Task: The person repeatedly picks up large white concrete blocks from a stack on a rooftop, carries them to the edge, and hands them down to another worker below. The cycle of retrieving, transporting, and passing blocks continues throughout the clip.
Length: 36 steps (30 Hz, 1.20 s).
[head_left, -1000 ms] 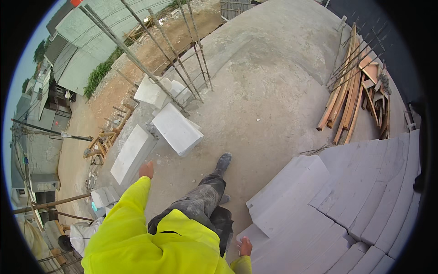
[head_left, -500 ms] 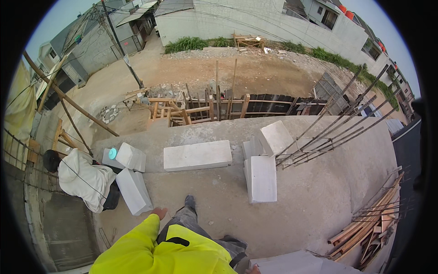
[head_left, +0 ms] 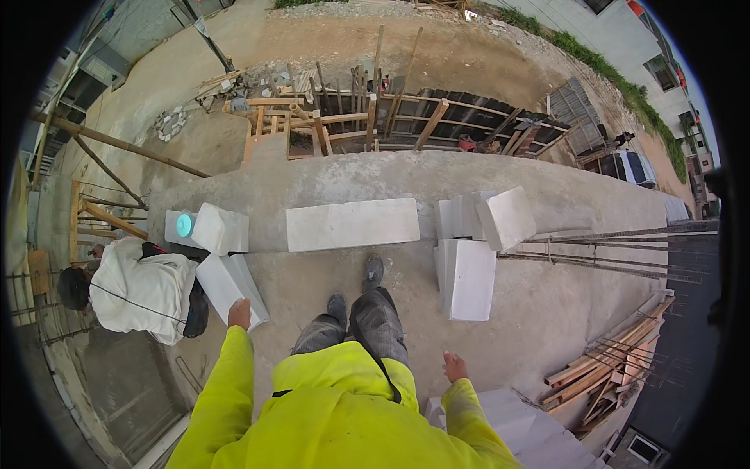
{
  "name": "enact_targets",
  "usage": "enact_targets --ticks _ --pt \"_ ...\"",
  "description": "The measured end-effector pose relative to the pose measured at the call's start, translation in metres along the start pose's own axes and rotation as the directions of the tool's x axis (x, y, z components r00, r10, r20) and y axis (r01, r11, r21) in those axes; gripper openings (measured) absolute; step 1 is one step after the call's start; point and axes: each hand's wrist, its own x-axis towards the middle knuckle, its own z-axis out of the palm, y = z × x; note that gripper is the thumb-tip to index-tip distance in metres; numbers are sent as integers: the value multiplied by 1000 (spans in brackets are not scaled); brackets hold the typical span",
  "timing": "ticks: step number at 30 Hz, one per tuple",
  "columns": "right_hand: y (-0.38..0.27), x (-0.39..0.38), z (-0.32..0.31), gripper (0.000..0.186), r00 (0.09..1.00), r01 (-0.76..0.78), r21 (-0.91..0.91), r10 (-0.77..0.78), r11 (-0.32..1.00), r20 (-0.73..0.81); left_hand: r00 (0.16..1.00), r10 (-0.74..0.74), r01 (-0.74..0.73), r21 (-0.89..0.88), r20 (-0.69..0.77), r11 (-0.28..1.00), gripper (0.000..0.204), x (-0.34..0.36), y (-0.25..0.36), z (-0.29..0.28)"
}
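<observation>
On my remote feed, one block [head_left: 353, 224] lies near the middle of the far edge of the floor [head_left: 422, 332]. Left of it I see a block cluster [head_left: 222, 228], then a person [head_left: 142, 289] by the left edge. Right of it stands a block pile [head_left: 469, 281], bars [head_left: 625, 234] reaching rightward. Planks [head_left: 598, 363] lie along the right edge, a block stack [head_left: 523, 426] to their near left.

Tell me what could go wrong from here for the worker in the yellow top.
Tripping: the leading grey boot stands close to the long white rectangular block; a caught toe could mean a stumble toward the far edge of the grey concrete slab.

Snagging: the long ribbed steel bars jut out at the right and might catch a bright yellow sleeve passing near them.
</observation>
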Motion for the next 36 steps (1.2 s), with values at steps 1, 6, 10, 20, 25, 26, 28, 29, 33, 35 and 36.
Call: enact_targets --ticks 1,6,10,20,25,26,28,29,33,35,36 --pt "-19 26 -4 55 999 38 -20 -38 999 -7 999 -45 46 101 -7 994 56 -2 -6 1" --pt "-144 166 4 61 996 90 -156 -85 984 37 996 -53 77 413 -69 908 64 36 -21 17" --pt "-230 290 45 72 974 227 -195 -222 954 44 990 -70 115 434 -120 893 72 121 1 80" --pt "-281 502 191 77 921 239 -96 -257 966 -291 985 -43 56 74 -170 996 71 378 31 262" --pt "-276 487 189 65 925 211 -133 -242 968 -294 977 -3 73 322 -213 944 68 359 52 252" --pt "-276 477 183 65 922 212 -157 -251 965 -294 980 -12 101 443 -200 891 68 351 63 241" --pt "-276 453 172 63 935 129 -255 -203 958 -291 986 -26 122 599 -166 791 69 341 87 217" --pt "-277 445 168 63 936 70 -281 -161 957 -314 989 -33 117 644 -141 756 69 340 96 203" --pt "-287 446 139 60 981 26 -365 -94 931 -170 993 -76 116 656 -89 746 66 363 106 172" --pt "-296 458 121 58 997 -68 -114 62 991 -48 971 -230 238 179 -67 955 64 378 96 170" --pt "-299 462 117 56 994 -103 -55 101 993 -33 942 -334 328 -109 -36 938 63 383 91 171"
